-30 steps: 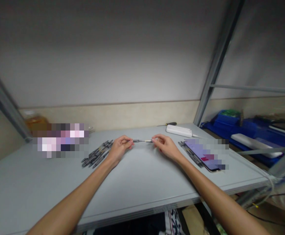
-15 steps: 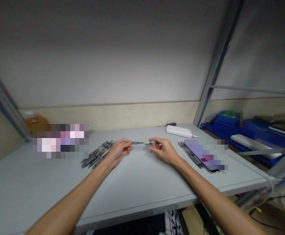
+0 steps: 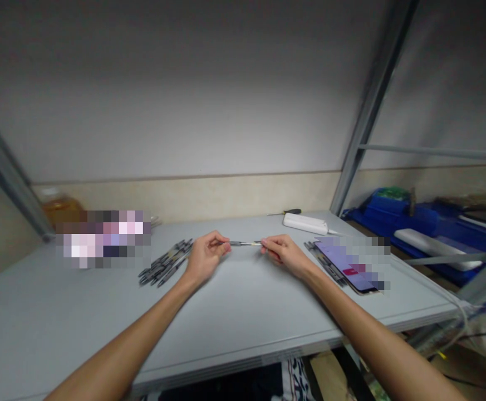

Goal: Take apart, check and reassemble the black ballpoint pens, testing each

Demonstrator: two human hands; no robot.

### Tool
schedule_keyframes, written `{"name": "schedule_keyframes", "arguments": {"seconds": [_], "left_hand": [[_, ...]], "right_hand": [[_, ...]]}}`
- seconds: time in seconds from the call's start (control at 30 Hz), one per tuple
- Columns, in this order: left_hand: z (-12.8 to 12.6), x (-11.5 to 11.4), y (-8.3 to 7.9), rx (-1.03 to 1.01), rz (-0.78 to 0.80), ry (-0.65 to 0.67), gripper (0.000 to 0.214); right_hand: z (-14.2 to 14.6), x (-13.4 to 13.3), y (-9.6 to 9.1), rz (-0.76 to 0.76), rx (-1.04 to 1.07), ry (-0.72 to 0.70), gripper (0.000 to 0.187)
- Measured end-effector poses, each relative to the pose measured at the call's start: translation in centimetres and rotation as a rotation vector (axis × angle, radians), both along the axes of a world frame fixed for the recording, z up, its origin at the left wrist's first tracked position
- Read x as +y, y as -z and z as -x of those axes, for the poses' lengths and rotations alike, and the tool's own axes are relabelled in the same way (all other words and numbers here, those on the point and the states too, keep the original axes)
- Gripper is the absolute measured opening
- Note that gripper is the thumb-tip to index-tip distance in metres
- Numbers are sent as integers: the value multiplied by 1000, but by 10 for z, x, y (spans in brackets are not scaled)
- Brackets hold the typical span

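Grey pen (image 3: 245, 244) stretches between both hands (image 3: 204, 257) (image 3: 286, 255), each pinching one end.

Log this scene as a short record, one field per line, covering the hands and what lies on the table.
Left hand: pinching one end of a slim pen
Right hand: fingertips on its other end
Pen condition: roughly level; too small to tell whether one piece or two
Left side of table: pen pile
Right side: second pen group beside a phone, screen up
Back: screwdriver behind a white oblong device
Left rear: partly pixelated, unreadable
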State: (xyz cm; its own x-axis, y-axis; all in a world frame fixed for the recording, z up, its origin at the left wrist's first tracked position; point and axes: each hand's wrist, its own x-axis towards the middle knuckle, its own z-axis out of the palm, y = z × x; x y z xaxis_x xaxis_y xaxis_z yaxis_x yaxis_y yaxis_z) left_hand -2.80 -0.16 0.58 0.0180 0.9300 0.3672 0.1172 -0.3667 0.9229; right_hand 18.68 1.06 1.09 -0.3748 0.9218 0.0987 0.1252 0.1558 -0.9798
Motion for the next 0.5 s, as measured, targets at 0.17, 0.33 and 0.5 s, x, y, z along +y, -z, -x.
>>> {"name": "schedule_keyframes", "arguments": {"seconds": [0.17,0.33,0.5], "left_hand": [[-3,-5,-3,34,0,-3,12],[-4,-5,-3,43,1,-3,12],[-5,-3,1,47,-7,-7,14]], "right_hand": [[-4,3,3,212,143,-93,32],[-7,5,5,318,191,-142,31],[-4,6,3,334,198,-71,34]]}}
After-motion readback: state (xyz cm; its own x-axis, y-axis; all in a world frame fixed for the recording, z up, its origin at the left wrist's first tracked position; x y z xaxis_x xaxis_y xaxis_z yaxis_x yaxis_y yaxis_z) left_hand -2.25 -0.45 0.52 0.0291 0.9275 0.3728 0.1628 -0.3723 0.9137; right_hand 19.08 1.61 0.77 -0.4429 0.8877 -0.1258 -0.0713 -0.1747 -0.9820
